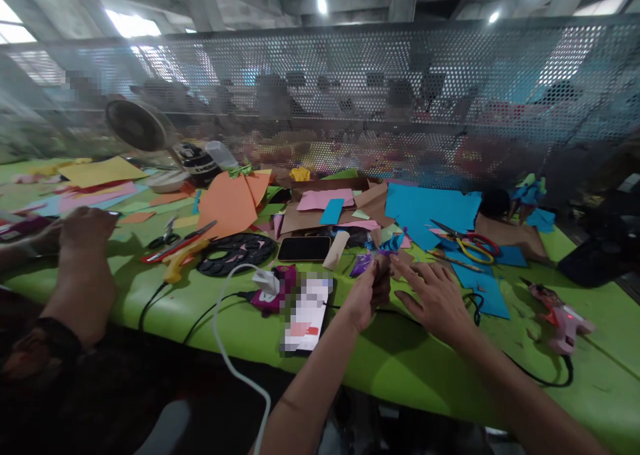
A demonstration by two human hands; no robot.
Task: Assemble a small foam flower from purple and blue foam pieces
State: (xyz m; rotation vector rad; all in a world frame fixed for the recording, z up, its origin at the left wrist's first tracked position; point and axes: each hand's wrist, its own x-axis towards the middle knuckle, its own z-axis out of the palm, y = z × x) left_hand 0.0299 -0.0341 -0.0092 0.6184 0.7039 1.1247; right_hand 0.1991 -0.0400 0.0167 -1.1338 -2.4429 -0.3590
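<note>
My left hand [366, 294] is closed around a small craft piece with a curled blue paper top [391, 243]; a bit of purple shows at its tip. The fingers hide most of its lower part. My right hand [436, 296] is just to the right, fingers stretched out and apart, with the fingertips close to the piece; whether they touch it I cannot tell. A shiny purple packet [360, 265] lies beside my left hand. Left of that is a pale cardboard tube [336, 250]. A phone with a lit screen [309, 315] lies by my left forearm.
Yellow-red scissors [467, 243] rest on blue paper [433, 205]. A pink glue gun [565, 325] with a cord lies at right, a yellow glue gun [180, 262] at left. A black palette [235, 254], a dark phone [304, 248] and a co-worker's arm [83, 275] are also leftward.
</note>
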